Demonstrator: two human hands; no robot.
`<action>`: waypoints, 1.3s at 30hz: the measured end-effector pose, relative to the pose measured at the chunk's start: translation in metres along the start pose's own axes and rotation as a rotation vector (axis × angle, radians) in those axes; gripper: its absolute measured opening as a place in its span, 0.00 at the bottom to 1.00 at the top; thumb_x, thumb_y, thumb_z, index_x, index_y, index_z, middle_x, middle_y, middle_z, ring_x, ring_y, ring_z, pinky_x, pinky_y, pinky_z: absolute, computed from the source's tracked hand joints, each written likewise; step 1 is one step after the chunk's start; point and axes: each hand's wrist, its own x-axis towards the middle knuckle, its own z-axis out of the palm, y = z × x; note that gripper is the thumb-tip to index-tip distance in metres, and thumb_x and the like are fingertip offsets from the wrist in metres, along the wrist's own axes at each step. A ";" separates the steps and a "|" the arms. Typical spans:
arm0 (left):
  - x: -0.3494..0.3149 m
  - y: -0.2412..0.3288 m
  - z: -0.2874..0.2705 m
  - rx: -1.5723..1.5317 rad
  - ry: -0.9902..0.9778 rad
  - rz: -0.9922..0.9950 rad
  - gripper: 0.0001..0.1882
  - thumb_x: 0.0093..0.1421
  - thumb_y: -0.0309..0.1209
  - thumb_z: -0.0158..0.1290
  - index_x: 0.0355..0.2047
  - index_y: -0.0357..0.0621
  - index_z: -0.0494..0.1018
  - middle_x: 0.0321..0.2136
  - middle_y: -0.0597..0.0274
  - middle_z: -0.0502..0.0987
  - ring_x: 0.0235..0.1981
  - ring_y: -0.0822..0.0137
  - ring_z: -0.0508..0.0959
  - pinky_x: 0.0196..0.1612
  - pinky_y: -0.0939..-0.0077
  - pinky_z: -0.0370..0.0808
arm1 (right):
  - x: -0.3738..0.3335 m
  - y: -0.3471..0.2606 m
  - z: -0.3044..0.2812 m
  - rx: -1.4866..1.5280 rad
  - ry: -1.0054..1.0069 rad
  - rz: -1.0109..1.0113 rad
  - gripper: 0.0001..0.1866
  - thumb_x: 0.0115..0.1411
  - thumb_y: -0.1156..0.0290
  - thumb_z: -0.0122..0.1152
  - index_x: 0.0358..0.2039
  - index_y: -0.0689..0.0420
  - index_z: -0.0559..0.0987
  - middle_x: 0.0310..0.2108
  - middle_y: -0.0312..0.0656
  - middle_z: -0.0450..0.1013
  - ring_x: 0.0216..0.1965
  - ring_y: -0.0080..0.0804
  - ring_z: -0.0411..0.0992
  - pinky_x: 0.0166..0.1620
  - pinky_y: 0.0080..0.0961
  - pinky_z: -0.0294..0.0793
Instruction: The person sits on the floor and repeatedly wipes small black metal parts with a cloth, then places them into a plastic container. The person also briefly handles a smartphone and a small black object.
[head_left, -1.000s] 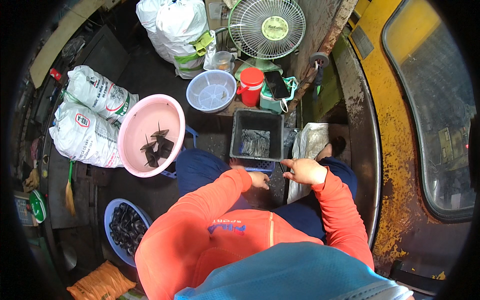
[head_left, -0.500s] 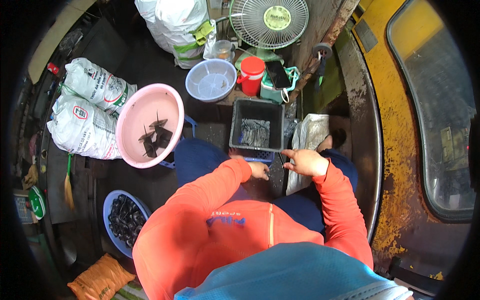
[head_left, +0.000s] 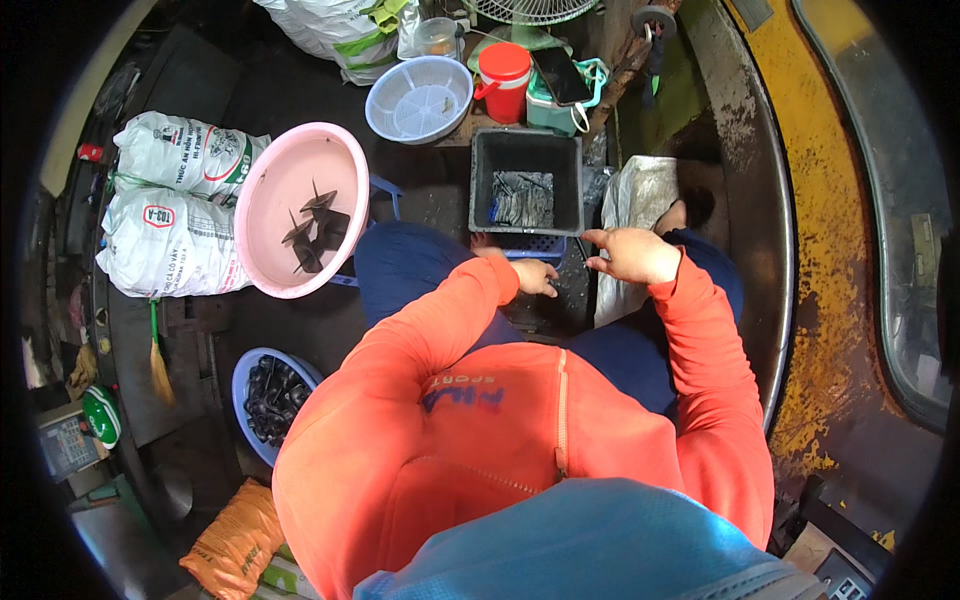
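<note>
My left hand (head_left: 535, 278) is over my lap, below the near edge of a black square bin (head_left: 525, 223). Its fingers are drawn together, and whatever they hold is too small to name. My right hand (head_left: 635, 256) hovers beside the bin's near right corner, its index finger and thumb apart and nothing visible between them. Inside the bin lies a heap of thin, dark grey strips (head_left: 522, 199). To the left, a pink basin (head_left: 258, 240) holds several dark, fan-shaped pieces with pointed stems (head_left: 318, 230).
A blue basin of glossy black pieces (head_left: 272, 400) stands by my left side. Beyond the bin are a light blue colander (head_left: 418, 98), a red jug (head_left: 504, 80) and a phone (head_left: 560, 75). White sacks (head_left: 175, 245) lie far left; a rusty yellow panel (head_left: 830, 300) borders the right.
The view has shifted, so the bin and basins sit higher in the picture. Both hands remain near the bin's front edge, with my right finger and thumb closer together than before.
</note>
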 end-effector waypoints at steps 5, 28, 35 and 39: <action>-0.004 0.004 -0.003 -0.027 -0.021 -0.021 0.35 0.55 0.48 0.55 0.55 0.35 0.64 0.47 0.51 0.73 0.49 0.57 0.72 0.52 0.71 0.66 | 0.003 0.000 0.001 0.006 -0.008 -0.002 0.27 0.57 0.56 0.55 0.54 0.56 0.68 0.37 0.54 0.75 0.40 0.51 0.73 0.42 0.42 0.72; -0.019 0.021 -0.012 -0.051 -0.050 -0.105 0.34 0.56 0.49 0.54 0.56 0.39 0.64 0.49 0.55 0.72 0.51 0.62 0.71 0.54 0.75 0.65 | -0.004 -0.001 0.001 0.019 0.045 -0.005 0.24 0.58 0.56 0.55 0.51 0.56 0.71 0.34 0.50 0.76 0.38 0.50 0.74 0.41 0.41 0.72; -0.019 0.021 -0.013 -0.037 -0.049 -0.098 0.34 0.56 0.49 0.55 0.56 0.39 0.65 0.46 0.57 0.74 0.47 0.64 0.72 0.50 0.77 0.67 | -0.005 -0.001 0.003 -0.002 0.064 -0.006 0.24 0.57 0.57 0.56 0.51 0.55 0.71 0.33 0.50 0.76 0.37 0.49 0.75 0.39 0.41 0.73; -0.015 0.015 -0.009 -0.084 -0.049 -0.094 0.34 0.56 0.49 0.55 0.56 0.39 0.65 0.46 0.57 0.74 0.46 0.65 0.73 0.50 0.77 0.67 | -0.005 -0.001 0.002 -0.005 0.077 -0.018 0.23 0.57 0.57 0.56 0.50 0.55 0.71 0.32 0.50 0.76 0.36 0.50 0.75 0.39 0.42 0.73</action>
